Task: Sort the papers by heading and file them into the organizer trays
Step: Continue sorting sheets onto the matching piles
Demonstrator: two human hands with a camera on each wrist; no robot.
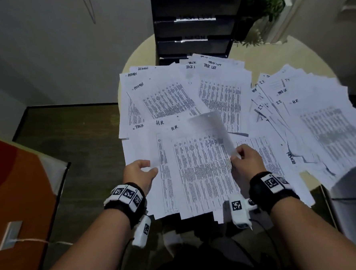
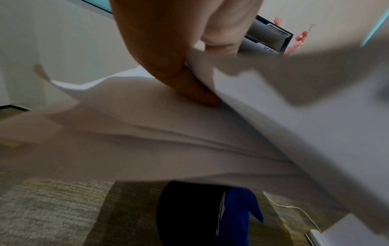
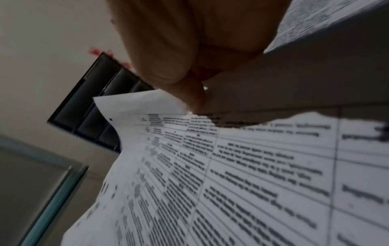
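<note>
While sheets headed "H.R." (image 1: pixel 195 165) lie below, left hand (image 1: pixel 139 174) grips them, right hand (image 1: pixel 245 162) pinches one.

White printed papers (image 1: pixel 222 94) with handwritten headings ADMIN, TASK LIST, H.R. and I.T. lie fanned in overlapping piles across a round table. A black stacked organizer (image 1: pixel 193 25) with labelled trays stands upright behind them.

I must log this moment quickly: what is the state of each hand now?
Left hand: closed, gripping the left edge of the H.R. papers.
Right hand: closed, pinching a lifted sheet at its lower corner.
</note>
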